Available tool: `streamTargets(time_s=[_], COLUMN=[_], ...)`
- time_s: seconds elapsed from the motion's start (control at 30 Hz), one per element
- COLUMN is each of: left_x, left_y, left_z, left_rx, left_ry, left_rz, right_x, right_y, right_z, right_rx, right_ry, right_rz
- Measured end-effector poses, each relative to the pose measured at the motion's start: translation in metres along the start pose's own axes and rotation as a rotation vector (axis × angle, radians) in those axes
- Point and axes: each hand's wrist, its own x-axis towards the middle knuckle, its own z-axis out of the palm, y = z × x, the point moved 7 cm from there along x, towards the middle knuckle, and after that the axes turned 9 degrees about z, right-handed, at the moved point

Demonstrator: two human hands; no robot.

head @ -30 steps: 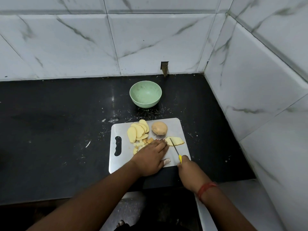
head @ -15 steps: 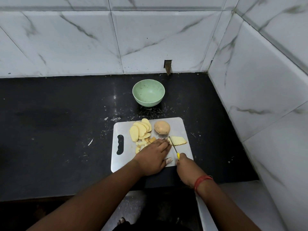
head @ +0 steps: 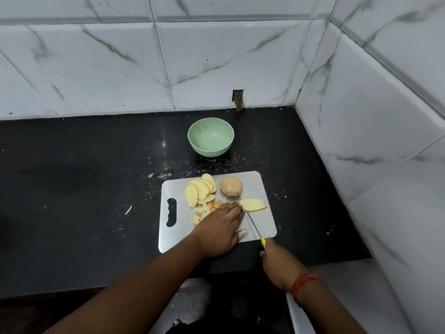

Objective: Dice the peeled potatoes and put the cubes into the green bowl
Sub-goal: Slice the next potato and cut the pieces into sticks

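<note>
The black desk (head: 84,189) carries a green bowl (head: 211,136) far back and a steel cutting board (head: 263,189) nearer, amid pale crumbs (head: 163,175).

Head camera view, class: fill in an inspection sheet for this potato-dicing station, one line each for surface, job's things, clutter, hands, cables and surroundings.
Surface: black countertop, speckled with pale crumbs near the board.
Job's things: steel cutting board carries fanned potato slices, small cubes, a whole potato and one slice under the cut; green bowl behind it holds no cubes.
Clutter: a white scrap left of the board.
Hands: left hand lies flat on the board, fingertips at the slice; right hand has its grip on the yellow-handled knife.
Cables: nothing seen.
Surroundings: marble-patterned wall tiles, a small wall cut-out.
</note>
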Motion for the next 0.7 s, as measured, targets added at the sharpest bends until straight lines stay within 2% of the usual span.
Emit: streamTargets(time_s=[0.07, 0.13, 0.23, 0.3, 0.4, 0.53, 0.7], left_x=[0.001, 0.001, 0.006, 0.017, 0.047, 0.064, 0.041], left_y=[0.0, 0.001, 0.008, 0.018, 0.036, 0.033, 0.018], left_z=[-0.002, -0.007, -0.015, -0.018, -0.012, 0.006, 0.009], left_rx=[-0.013, -0.002, 0.048, 0.052, 0.06, 0.124, 0.121], left_ry=[0.001, 0.058, 0.178, 0.202, 0.095, -0.111, -0.119], left_rz=[-0.021, -0.03, -0.02, 0.016, 0.087, 0.053, -0.018], right_x=[-0.007, -0.013, -0.013, -0.01, -0.005, 0.002, 0.005], right_y=[0.007, 0.008, 0.01, 0.006, 0.009, 0.018, 0.022], right_z=[-0.005, -0.018, -0.04, -0.05, -0.059, -0.061, -0.064], right_rx=[0.019, 0.021, 0.152, 0.207, 0.227, 0.247, 0.262], right_ry=[0.022, 0.056, 0.095, 0.126, 0.138, 0.108, 0.079], right_rz=[0.008, -0.074, -0.12, -0.145, -0.131, -0.113, -0.123])
